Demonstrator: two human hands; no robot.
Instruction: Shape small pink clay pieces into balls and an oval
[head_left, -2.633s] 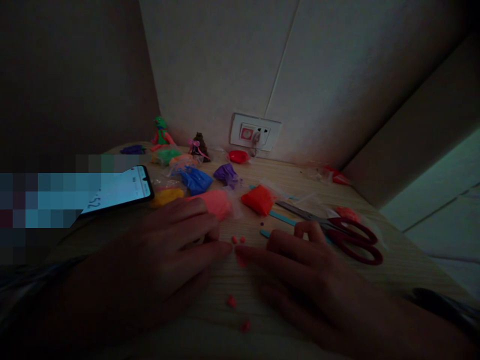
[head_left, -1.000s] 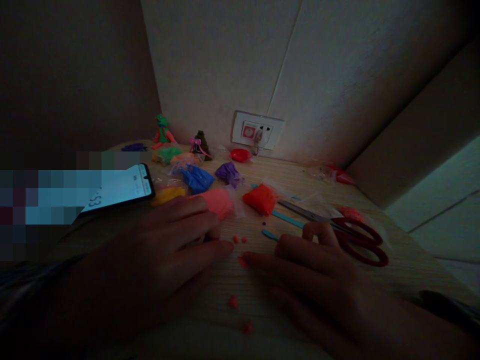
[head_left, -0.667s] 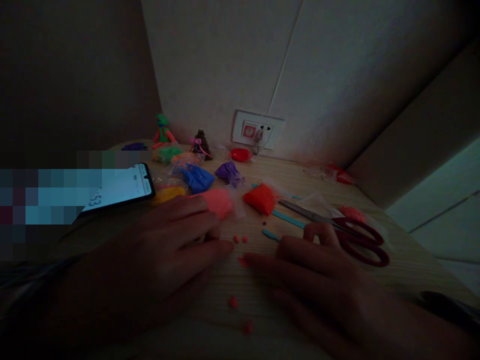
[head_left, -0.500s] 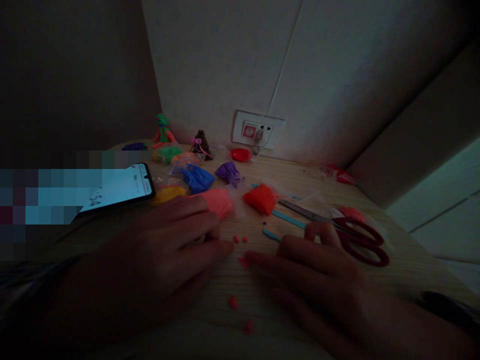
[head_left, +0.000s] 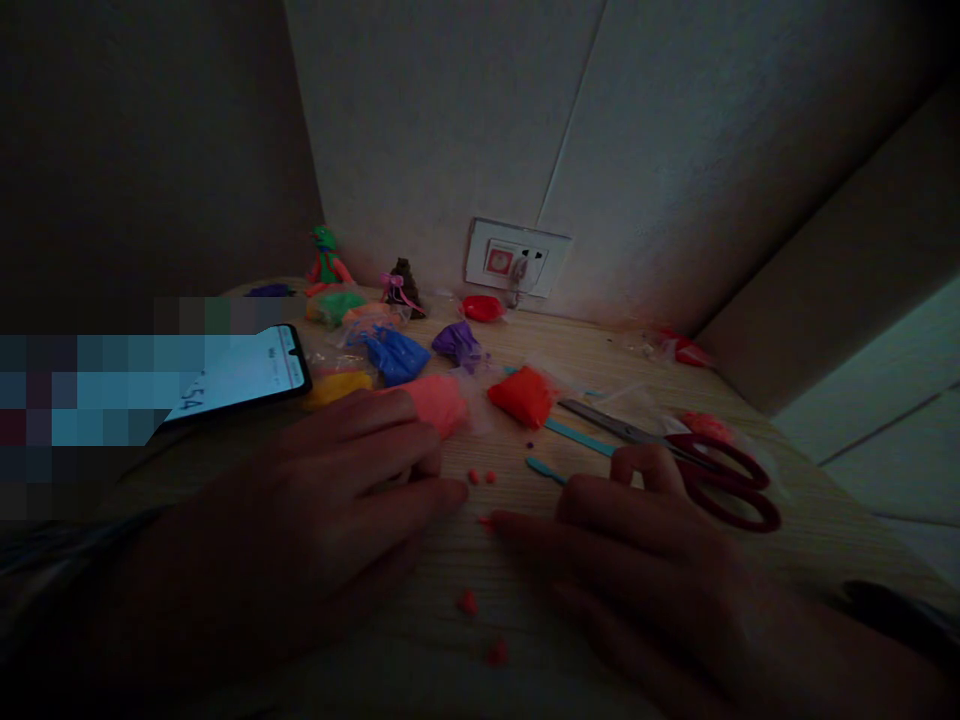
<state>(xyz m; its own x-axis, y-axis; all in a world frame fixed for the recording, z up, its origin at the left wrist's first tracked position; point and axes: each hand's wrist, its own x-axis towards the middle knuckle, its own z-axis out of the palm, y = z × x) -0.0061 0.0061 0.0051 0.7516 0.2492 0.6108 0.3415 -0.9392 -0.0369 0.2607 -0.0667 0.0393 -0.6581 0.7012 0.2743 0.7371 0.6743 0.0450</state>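
Observation:
My right hand (head_left: 637, 540) rests over the wooden table with its index finger stretched out. That fingertip presses a small red-pink bit of modelling clay (head_left: 484, 520) on the tabletop and partly covers it. My left hand (head_left: 337, 500) lies opposite, index finger extended and the others loosely bent, holding nothing visible. Just past its fingertip sit two small clay balls (head_left: 482, 477) side by side. Nearer to me are two more red clay lumps, one (head_left: 468, 602) above the other (head_left: 496, 651). A pink clay bag (head_left: 439, 402) is behind my left hand.
Scissors (head_left: 724, 480) and turquoise modelling tools (head_left: 577, 437) lie beyond my right hand. Bags of red (head_left: 521, 397), blue (head_left: 397, 355) and purple clay (head_left: 457, 343) are farther back. A phone (head_left: 240, 378) stands at left; clay figures (head_left: 326, 258) and a wall socket (head_left: 517, 258) are behind.
My right index fingertip has shifted slightly over the red-pink clay bit, and less of the bit shows now. My left hand stays almost still.

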